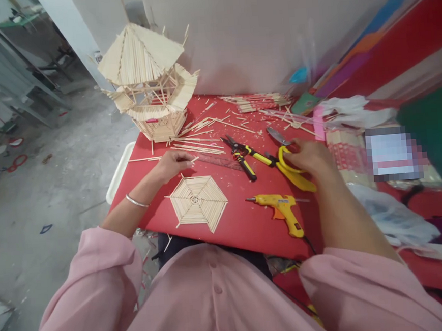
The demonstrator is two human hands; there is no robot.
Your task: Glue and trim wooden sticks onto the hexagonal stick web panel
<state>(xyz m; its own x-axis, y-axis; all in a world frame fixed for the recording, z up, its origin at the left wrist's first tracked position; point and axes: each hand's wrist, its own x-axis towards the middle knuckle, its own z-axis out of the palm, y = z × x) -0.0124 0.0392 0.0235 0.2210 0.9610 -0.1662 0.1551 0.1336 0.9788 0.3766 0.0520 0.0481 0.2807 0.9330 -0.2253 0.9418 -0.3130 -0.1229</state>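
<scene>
My left hand point(174, 165) pinches a short wooden stick point(194, 160) above the red table, just behind a flat hexagonal stick panel point(199, 200). On the right, my right hand point(312, 157) has its fingers on the yellow handle of the scissors point(296, 172), whose blades point away to the back left. Black-and-yellow pliers point(243, 158) lie left of the scissors, with a ruler point(220, 160) beside them. A yellow glue gun point(280, 209) rests near the front edge. The stick pagoda model point(149, 84) stands at the back left.
Loose sticks point(200, 144) and scraps cover the back of the red table point(154, 191). A stick pile point(262, 101) lies along the wall. Plastic bags point(358, 111) and packaged sticks point(346, 150) fill the right side. A white tray edge point(120, 173) shows beside the table's left edge.
</scene>
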